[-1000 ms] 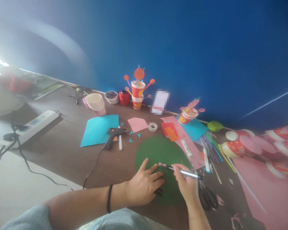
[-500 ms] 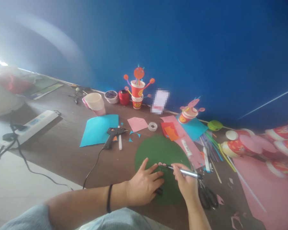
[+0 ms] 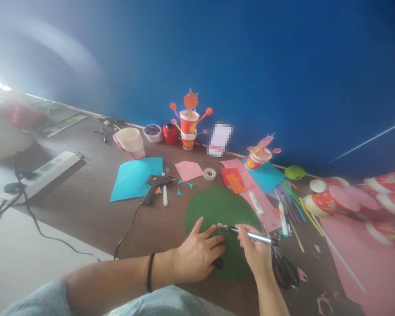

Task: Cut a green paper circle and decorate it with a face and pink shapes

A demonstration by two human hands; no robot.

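Observation:
On a green round mat [image 3: 210, 197], my left hand [image 3: 199, 252] lies flat with fingers spread, its index fingertip beside small pink paper pieces [image 3: 222, 225]. A black cap [image 3: 218, 263] sticks out from under its lower fingers; whether they grip it is hidden. My right hand [image 3: 255, 250] is closed around a silver marker [image 3: 258, 238], whose black tip meets or nearly meets the pink pieces. Black-handled scissors [image 3: 285, 270] lie right of my right wrist.
A hot glue gun [image 3: 154, 184] rests near blue paper [image 3: 131, 175], its cord running left. A tape roll [image 3: 210, 174], decorated paper cups [image 3: 188, 125] and a power strip [image 3: 49, 173] stand farther off. Pink paper [image 3: 358, 263] and several cups lie at right.

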